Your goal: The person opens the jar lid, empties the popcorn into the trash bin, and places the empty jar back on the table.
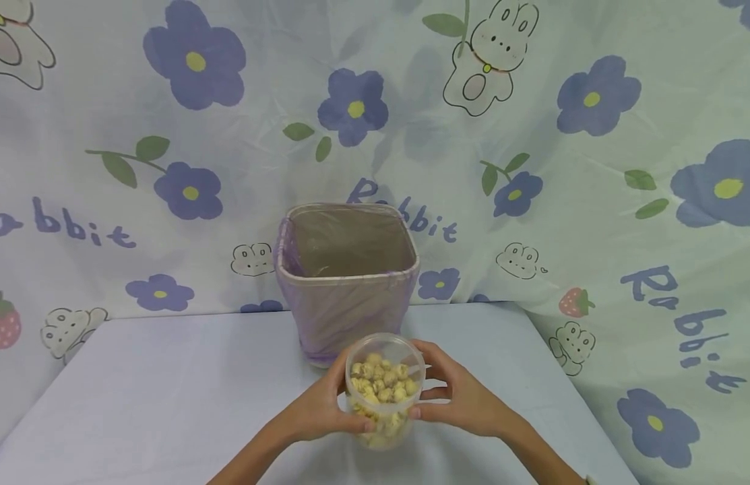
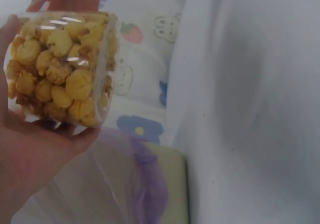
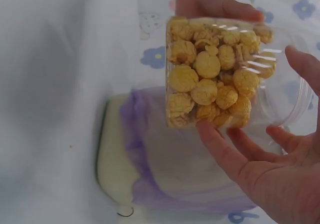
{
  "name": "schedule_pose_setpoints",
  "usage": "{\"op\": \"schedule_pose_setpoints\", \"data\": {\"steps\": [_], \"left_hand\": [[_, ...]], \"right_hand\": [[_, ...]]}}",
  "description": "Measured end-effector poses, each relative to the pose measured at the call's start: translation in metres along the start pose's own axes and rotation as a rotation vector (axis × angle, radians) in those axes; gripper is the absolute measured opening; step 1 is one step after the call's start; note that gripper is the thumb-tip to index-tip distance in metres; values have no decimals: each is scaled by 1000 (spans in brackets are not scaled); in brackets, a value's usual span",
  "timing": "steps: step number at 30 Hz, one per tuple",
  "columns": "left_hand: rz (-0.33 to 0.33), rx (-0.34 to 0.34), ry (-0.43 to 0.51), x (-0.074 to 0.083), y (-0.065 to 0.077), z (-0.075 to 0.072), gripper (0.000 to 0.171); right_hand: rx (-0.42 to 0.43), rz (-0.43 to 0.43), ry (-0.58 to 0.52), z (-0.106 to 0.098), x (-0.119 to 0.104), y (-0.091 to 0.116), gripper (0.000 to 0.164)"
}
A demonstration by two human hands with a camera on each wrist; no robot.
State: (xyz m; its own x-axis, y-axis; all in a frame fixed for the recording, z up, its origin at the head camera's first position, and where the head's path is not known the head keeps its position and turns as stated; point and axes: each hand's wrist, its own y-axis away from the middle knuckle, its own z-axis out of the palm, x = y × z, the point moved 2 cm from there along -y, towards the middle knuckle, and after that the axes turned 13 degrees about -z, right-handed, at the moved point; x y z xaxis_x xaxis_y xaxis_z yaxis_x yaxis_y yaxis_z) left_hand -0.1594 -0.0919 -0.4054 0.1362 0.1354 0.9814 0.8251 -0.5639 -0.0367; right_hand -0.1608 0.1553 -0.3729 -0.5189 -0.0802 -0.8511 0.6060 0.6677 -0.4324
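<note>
A clear round plastic jar (image 1: 385, 407) of yellow popcorn is held up over the front of the table, its top tilted toward the head camera. My left hand (image 1: 323, 407) grips its left side, thumb across the front and fingers behind. On the other side my right hand (image 1: 462, 397) holds the jar with spread, bent fingers and the thumb near the front. In the right wrist view, fingertips (image 3: 206, 129) of the right hand lie against the jar's wall. Round popcorn pieces (image 2: 60, 74) fill much of the jar.
Behind the jar stands a squarish bin (image 1: 350, 310) lined with a translucent purple bag, its top uncovered. White cloth covers the table (image 1: 186, 391). A curtain (image 1: 259, 168) printed with flowers and rabbits hangs at the back and right side.
</note>
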Motion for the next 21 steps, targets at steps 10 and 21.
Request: {"op": "schedule_pose_setpoints", "data": {"steps": [10, 21], "left_hand": [[27, 45, 29, 14, -5, 0, 102], [72, 319, 5, 21, -12, 19, 103]], "right_hand": [[20, -24, 76, -4, -9, -8, 75], [356, 131, 300, 26, -18, -21, 103]]}}
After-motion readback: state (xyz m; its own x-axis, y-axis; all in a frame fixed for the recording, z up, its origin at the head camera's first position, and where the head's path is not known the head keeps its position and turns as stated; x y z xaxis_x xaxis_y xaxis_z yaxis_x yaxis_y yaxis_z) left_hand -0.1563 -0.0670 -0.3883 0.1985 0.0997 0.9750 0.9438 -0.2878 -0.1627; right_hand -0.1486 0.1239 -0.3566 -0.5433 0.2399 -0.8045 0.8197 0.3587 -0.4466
